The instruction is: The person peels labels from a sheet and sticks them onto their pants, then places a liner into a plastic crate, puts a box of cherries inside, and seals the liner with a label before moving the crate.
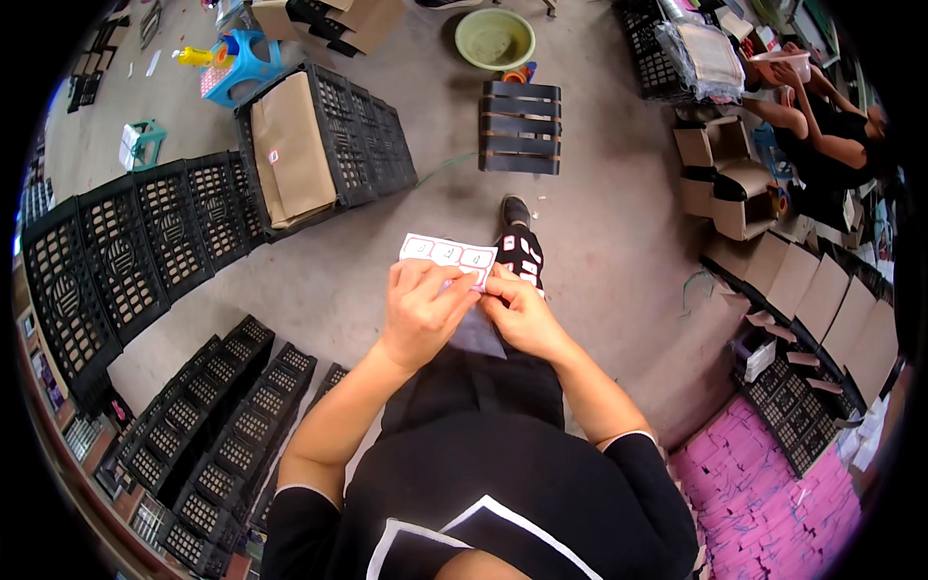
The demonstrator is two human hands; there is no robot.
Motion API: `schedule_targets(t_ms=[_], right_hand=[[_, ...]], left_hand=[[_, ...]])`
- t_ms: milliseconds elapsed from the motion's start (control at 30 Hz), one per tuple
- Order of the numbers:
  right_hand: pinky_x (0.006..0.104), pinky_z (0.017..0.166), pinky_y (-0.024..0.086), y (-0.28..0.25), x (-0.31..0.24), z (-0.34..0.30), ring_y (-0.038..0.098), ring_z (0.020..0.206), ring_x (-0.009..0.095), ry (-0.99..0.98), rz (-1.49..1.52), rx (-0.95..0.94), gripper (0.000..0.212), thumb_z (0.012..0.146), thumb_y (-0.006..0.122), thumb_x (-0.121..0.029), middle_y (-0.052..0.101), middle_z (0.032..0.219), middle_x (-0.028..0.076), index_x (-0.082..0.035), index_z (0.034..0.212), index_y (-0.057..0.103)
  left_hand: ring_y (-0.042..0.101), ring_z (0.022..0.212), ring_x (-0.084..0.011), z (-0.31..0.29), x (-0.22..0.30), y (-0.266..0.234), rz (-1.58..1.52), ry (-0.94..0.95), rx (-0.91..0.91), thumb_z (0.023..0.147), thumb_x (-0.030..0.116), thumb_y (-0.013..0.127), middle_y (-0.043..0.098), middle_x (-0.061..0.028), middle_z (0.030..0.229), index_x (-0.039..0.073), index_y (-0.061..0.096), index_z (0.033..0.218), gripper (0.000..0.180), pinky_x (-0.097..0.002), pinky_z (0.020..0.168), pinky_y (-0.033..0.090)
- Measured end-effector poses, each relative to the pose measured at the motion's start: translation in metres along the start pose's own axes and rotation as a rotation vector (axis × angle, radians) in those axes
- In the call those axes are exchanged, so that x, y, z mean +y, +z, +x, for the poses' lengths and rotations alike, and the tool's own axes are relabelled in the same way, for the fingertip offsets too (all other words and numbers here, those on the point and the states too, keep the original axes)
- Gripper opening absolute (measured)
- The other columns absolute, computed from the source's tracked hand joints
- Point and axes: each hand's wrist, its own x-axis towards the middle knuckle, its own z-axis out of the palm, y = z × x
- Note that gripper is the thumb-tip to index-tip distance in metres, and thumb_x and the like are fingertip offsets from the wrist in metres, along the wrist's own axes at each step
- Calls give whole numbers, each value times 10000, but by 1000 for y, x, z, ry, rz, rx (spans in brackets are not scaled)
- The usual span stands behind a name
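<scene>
A white sheet of labels (435,247) with red-bordered boxes is in front of my body. My left hand (418,314) is closed over the sheet's lower left part, fingers bent. The fingers of my right hand (530,317) pinch the lower right corner, close beside the left fingertips. Below the hands hangs a greyish strip (478,334), perhaps backing paper; its upper end is hidden by the fingers. Several similar red-edged labels (525,255) are stuck on my black trouser leg, above a dark shoe (514,210).
Black plastic crates (362,130) stand at the left, one topped with cardboard (290,145). Ahead are a slatted black stool (520,128) and a green basin (495,40). Another person (822,126) sits far right near open cartons (720,184). Pink bundles (764,498) lie lower right.
</scene>
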Motion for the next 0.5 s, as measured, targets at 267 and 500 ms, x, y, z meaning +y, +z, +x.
schedule_targets(t_ms=[267,500], right_hand=[[301,722,447,-6,2,-16,557,837,225,-18,-151,42,268,779,519,44,560,959,127,6,1016,639],[282,626,406,-48,19,-41,512,705,166,102,-100,79,99,777,550,-3,511,742,82,30,837,622]], left_hand=[[525,782,-229,-7,3,13,-120,47,-9,653,79,763,635,-16,828,61,701,817,176,-348,715,419],[549,731,-211,-6,8,23,-518,-187,-9,739,-1,692,608,-73,806,1,670,830,94,-304,674,455]])
